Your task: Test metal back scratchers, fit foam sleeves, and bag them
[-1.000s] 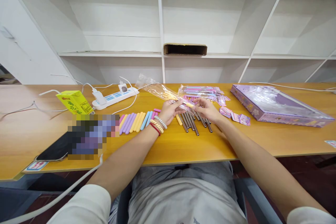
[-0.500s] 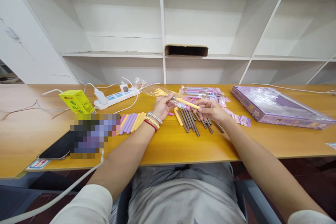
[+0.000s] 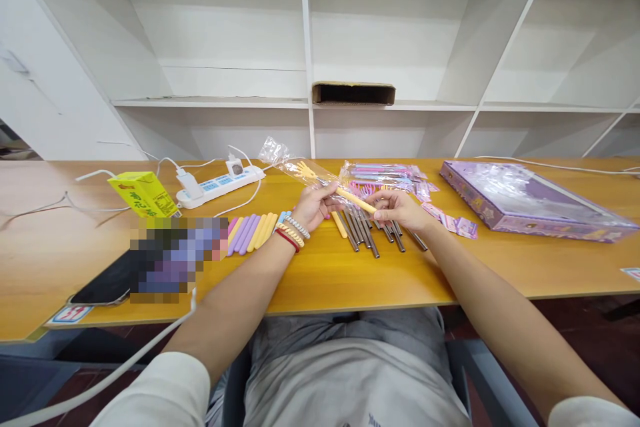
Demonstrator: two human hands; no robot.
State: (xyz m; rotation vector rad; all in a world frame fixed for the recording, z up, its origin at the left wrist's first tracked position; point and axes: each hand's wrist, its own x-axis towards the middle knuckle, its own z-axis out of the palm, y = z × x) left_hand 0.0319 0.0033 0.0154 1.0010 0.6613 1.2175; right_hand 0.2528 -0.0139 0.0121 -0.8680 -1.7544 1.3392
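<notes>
A yellow back scratcher (image 3: 357,199) with a hand-shaped head slants across in front of me, its head inside a clear plastic sleeve (image 3: 276,150). My left hand (image 3: 315,207) is closed around its middle, over the sleeve. The handle's lower end sits pinched between the fingers of my right hand (image 3: 399,209). Below them on the table lie several metal tubes (image 3: 370,240) and a loose yellow handle (image 3: 340,225). Purple and yellow handles (image 3: 249,235) form a row left of my left wrist. Behind my hands is a pile of bagged back scratchers (image 3: 383,172).
On the left are a yellow carton (image 3: 145,193), a power strip (image 3: 220,185) with cables, and a dark phone (image 3: 103,278) beside a blurred patch. A purple box (image 3: 520,203) with a clear window lies right, near small purple cards (image 3: 465,227). A cardboard box (image 3: 354,94) sits on the shelf.
The sleeve has moved slightly up and along the back scratcher, now covering more of the handle. My left hand has shifted a little toward my right hand.
</notes>
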